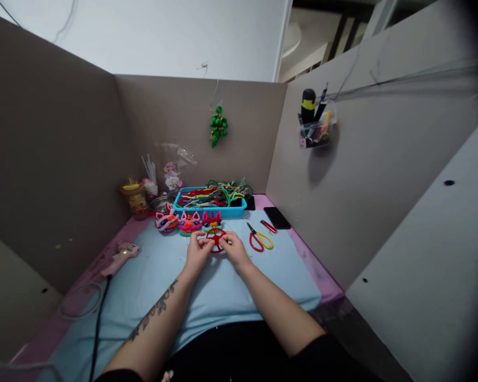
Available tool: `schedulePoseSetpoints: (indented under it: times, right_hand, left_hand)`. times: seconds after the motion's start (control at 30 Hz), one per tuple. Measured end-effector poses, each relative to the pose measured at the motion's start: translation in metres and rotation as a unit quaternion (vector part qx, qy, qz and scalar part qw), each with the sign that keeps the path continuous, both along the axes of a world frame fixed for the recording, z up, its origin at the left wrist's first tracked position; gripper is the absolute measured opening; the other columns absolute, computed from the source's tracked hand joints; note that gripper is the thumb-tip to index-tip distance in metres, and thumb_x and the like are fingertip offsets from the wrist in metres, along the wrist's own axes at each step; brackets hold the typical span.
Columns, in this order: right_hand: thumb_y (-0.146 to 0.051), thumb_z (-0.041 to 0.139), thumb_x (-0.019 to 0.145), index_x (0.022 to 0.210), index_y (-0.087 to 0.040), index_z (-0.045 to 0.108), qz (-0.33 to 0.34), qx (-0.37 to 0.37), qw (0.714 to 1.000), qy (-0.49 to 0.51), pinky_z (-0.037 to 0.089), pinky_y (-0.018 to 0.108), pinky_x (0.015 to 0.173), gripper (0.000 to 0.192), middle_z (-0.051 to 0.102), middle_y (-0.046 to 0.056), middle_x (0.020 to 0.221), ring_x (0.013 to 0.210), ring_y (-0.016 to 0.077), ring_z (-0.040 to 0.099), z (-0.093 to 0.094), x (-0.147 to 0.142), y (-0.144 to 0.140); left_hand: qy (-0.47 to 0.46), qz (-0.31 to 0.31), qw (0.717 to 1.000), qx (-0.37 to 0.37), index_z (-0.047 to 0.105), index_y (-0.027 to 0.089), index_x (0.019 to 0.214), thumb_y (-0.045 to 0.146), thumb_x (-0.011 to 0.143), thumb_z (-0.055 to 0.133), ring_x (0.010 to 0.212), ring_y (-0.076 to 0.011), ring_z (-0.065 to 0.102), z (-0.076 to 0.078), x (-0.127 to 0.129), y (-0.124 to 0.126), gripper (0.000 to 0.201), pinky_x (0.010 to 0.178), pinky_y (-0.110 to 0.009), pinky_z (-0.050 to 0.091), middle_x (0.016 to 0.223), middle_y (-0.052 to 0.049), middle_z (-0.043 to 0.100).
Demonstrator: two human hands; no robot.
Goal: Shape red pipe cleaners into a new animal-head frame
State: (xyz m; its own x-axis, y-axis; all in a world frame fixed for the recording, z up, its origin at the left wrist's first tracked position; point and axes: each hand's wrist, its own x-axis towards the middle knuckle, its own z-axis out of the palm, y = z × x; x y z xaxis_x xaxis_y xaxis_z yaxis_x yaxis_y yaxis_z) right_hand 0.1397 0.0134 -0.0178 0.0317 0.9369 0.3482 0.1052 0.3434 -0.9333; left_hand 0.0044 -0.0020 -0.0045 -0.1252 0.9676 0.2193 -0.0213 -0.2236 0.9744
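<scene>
Both my hands meet over a small red pipe-cleaner ring with spokes on the light blue mat. My left hand pinches its left rim, and my right hand pinches its right rim. Just beyond the ring stand three finished colourful cat-face pieces in a row. Behind them a blue tray holds several loose pipe cleaners in many colours.
Scissors with red and yellow handles lie right of my hands, a black phone beyond them. A pink glue gun with a black cord lies at the left. Grey partition walls enclose the desk; a pen holder hangs on the right wall.
</scene>
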Motion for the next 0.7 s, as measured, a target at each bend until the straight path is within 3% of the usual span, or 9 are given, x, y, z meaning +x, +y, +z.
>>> schedulePoseSetpoints:
  times: [0.7]
  right_hand:
    - [-0.036,0.069,0.062,0.053,-0.018,0.059,0.004,-0.022,0.999,0.05,0.035,0.033,0.092,0.022,0.05,0.008,0.106,0.11,0.0241,0.046,0.0023,0.0021,-0.0004]
  left_hand:
    - [0.015,-0.035,0.999,0.009,0.041,0.019,0.099,0.034,0.065,0.068,0.05,-0.0092,0.055,-0.0065,-0.0009,0.0027,0.045,0.05,-0.019,0.037,0.065,0.003,0.063]
